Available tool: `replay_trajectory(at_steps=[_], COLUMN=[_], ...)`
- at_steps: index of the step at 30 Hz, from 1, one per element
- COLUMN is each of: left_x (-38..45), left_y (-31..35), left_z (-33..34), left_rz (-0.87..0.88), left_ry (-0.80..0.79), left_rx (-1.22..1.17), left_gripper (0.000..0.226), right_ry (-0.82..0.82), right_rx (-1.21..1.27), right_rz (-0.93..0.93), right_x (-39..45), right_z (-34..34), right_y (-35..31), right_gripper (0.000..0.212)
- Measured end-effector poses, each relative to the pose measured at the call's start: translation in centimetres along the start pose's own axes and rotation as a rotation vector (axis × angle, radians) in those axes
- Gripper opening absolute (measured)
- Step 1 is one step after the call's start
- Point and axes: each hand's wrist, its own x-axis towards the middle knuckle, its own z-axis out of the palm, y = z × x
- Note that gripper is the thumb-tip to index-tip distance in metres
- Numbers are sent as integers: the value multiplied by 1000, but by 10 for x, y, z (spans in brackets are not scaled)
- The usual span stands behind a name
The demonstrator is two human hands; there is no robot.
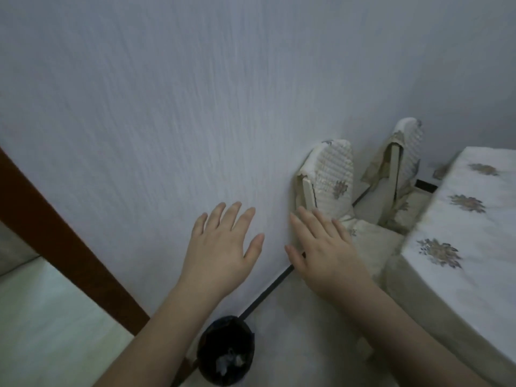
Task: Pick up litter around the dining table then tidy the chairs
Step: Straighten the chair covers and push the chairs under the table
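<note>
My left hand (223,241) is held out flat with fingers spread, empty, in front of the white wall. My right hand (324,244) is also spread and empty, reaching toward the near chair (329,174), its fingertips close to the chair's back; contact is unclear. That chair has a cream, quilted cover with a flower print. A second covered chair (405,157) stands beyond it against the wall. The dining table (474,219) with a white flowered cloth fills the right edge. A black-lined bin (226,350) with crumpled white litter inside stands on the floor below my left arm.
A white textured wall (167,107) is straight ahead with a dark baseboard along the floor. A brown wooden door frame (61,241) runs diagonally at left. Pale floor (307,317) lies between the bin, the near chair and the table.
</note>
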Motion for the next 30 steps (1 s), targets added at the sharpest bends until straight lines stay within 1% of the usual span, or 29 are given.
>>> replay_trajectory(at_steps=[11, 16, 20, 25, 30], left_x=[144, 211, 268, 321, 367], left_y=[20, 16, 15, 26, 50], left_z=[55, 82, 99, 126, 152], left_rz=[186, 271, 336, 395, 433], left_ry=[-14, -31, -28, -63, -87], left_rx=[-74, -111, -143, -177, -173], left_gripper=[73, 73, 68, 66, 66], right_ry=[-33, -56, -33, -61, -52], right_rx=[-47, -42, -59, -62, -68], right_rz=[219, 283, 346, 402, 442], right_x=[75, 125, 165, 194, 221], right_z=[25, 38, 42, 62, 74], right_y=[80, 105, 117, 131, 172], right_gripper=[64, 64, 64, 61, 65])
